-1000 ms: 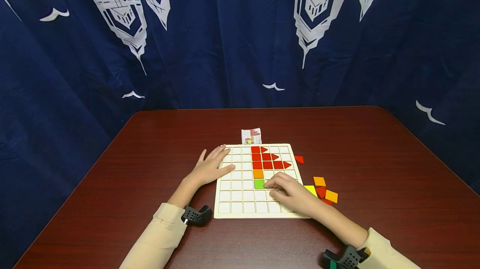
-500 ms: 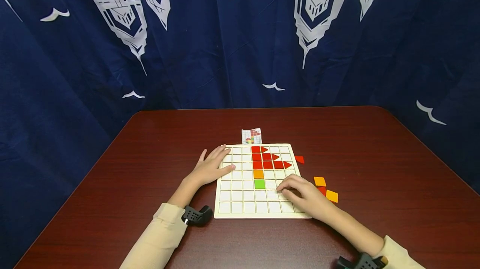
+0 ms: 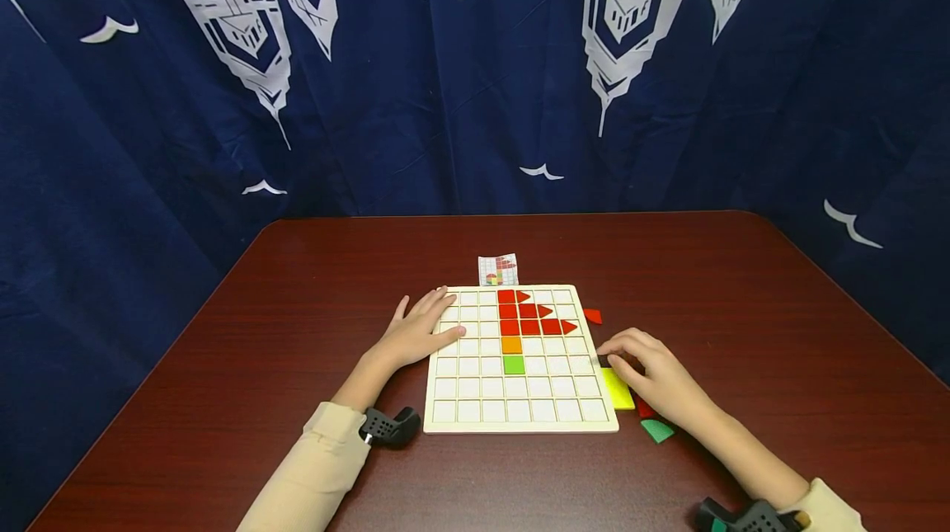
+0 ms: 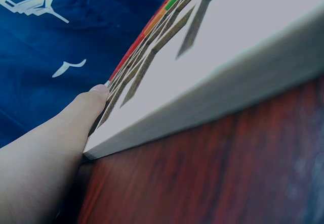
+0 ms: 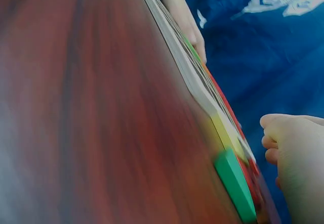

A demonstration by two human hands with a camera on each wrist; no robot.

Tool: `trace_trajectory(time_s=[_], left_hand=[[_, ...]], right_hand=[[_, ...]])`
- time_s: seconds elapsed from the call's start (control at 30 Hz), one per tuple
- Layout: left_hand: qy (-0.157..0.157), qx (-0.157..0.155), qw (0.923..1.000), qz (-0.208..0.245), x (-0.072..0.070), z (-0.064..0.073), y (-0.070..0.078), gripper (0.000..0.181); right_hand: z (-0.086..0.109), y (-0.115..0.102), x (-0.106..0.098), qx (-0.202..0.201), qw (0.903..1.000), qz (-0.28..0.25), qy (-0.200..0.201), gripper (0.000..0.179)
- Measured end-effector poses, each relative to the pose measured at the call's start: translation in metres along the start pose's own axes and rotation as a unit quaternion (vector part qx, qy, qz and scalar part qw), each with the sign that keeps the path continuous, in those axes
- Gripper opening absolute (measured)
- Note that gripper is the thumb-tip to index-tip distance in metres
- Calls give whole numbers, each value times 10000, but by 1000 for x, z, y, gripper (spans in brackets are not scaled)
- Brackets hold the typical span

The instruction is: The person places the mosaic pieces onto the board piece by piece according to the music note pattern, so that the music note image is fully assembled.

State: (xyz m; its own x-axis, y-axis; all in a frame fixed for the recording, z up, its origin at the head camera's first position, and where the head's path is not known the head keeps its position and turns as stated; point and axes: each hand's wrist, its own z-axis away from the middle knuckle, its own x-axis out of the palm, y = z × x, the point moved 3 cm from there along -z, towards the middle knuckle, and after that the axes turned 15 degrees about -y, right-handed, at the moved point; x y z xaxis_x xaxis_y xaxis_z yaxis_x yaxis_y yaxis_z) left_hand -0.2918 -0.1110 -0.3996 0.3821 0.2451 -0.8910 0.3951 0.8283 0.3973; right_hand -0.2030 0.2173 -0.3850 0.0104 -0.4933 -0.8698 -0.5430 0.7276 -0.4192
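Observation:
A white grid board (image 3: pixel 466 388) lies on the table. My left hand (image 3: pixel 417 336) rests on its left edge, fingers spread and thumb over the squares. Red squares and triangles fill part of three upper rows, with an orange square (image 3: pixel 511 345) and a light green square (image 3: pixel 514 364) below them. My right hand (image 3: pixel 656 371) is beyond the board's right edge, fingers loosely bent, with nothing visible in them. Beneath and beside it lie a yellow piece (image 3: pixel 618 389), part of a red piece (image 3: pixel 645 410) and a green piece (image 5: pixel 236 186). The hand hides other loose pieces.
A small printed card (image 3: pixel 498 270) with a coloured grid picture lies behind the board's far edge. One red piece (image 3: pixel 592 316) sits off the upper right edge. A dark blue curtain (image 3: pixel 416 103) hangs behind the brown table (image 3: pixel 334 268).
My right hand has moved right, from over the board's squares to the loose pieces. The green and yellow pieces now show, while the loose orange ones are covered. My left hand stays put.

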Motion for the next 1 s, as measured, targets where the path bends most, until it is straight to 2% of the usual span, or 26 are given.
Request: trace_trajectory(time_s=[0.13,0.3,0.53,0.8,1.0], left_hand=[[-4,-2,10000,19,-1,0,0,69],[-39,11,10000,27,-1,1,0,69],[-60,27,10000,48,-2,1,1,69],[-60,-22,10000,37,-3,1,2,69],[-51,5,10000,50,-2,1,1,69]], right_hand=[[3,13,-7,331,9993,160,-53,18],[8,29,-14,553,9984,84,-79,14],[14,42,-21,659,9977,-28,-182,12],[16,50,-20,851,9933,-227,-752,18],[17,51,-19,822,9928,-208,-848,24]])
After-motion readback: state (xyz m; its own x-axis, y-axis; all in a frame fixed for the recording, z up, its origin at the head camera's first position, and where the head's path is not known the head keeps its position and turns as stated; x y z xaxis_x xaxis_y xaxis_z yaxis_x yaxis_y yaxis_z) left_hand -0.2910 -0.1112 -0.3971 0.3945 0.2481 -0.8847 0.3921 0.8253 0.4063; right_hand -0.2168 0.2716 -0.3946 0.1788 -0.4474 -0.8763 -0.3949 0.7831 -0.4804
